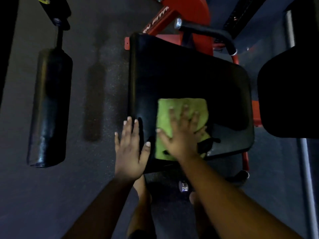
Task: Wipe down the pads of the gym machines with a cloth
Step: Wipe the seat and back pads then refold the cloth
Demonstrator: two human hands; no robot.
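Note:
A black seat pad (181, 75) of a red gym machine fills the middle of the view. A green cloth (165, 111) lies flat on its near part. My right hand (181, 133) presses on the cloth with fingers spread and straight. My left hand (129, 149) rests flat against the pad's near left edge, fingers straight, thumb on the pad's top. A black roller pad (50, 107) hangs on a bar at the left, apart from both hands.
The red frame (195, 18) and a black handle (208, 31) rise behind the seat. Another black pad (290, 90) stands at the right edge beside a grey post (305, 161). Dark rubber floor (96, 66) lies between the roller and the seat. My bare feet show below.

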